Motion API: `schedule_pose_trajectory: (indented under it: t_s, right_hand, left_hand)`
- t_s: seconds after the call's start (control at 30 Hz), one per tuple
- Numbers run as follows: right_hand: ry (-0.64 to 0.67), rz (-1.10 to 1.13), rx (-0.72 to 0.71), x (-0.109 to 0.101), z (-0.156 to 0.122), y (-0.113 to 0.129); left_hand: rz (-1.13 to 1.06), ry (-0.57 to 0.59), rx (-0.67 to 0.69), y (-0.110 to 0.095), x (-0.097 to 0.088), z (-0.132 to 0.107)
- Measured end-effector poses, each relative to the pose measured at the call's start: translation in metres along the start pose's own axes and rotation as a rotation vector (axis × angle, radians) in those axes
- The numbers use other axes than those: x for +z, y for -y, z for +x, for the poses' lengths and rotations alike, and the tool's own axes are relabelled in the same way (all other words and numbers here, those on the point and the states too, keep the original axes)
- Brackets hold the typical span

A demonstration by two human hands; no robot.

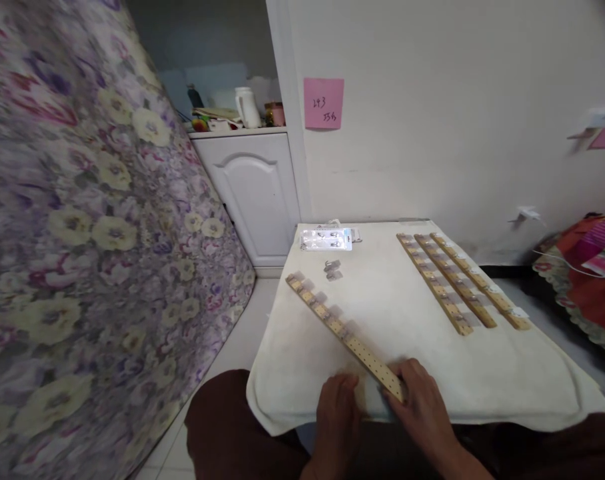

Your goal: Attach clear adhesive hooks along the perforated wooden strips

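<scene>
A long wooden strip [332, 327] with rows of small holes and a few metal clips on it lies diagonally on the white cloth-covered table [432, 373]. My right hand [422, 407] grips the strip's near end, fingers curled around it. Just left of that end, my left hand [337, 413] rests on the cloth with its fingers bent down; whether it holds anything is hidden. Loose metal clips [332, 269] lie near the strip's far end, behind them a clear blister pack [327, 239] of small parts.
Three more wooden strips [460, 283] lie side by side at the table's far right. A flowered mattress [82, 220] leans at the left. Behind stand a white cabinet [252, 193] with a jug, a wall with a pink note [323, 103], and colourful bedding [587, 273] at right.
</scene>
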State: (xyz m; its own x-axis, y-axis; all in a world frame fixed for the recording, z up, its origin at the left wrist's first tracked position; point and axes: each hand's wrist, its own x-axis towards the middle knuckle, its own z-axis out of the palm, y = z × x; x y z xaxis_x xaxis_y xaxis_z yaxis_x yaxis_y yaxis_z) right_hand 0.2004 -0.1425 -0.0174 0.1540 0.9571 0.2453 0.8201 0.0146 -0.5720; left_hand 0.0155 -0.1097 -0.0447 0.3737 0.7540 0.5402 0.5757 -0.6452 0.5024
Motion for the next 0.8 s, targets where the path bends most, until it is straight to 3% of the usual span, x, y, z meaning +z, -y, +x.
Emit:
schedule_pose_trajectory:
  t_s: [0.33,0.57,0.67,0.8]
  right_hand:
    - [-0.081,-0.007,0.006,0.038,0.030,0.017]
    - [0.017,0.148,0.030,0.029,0.032,0.008]
    - [0.100,0.282,0.066,0.020,0.070,0.000]
    - [0.130,0.228,0.000,0.029,0.162,-0.005]
  left_hand:
    - [0.065,0.066,-0.067,0.025,-0.016,0.034]
    - [0.145,0.044,-0.019,0.043,-0.010,0.030]
    - [0.205,0.027,0.008,0.048,-0.005,0.026]
    - [0.239,-0.048,0.045,0.055,0.000,0.025]
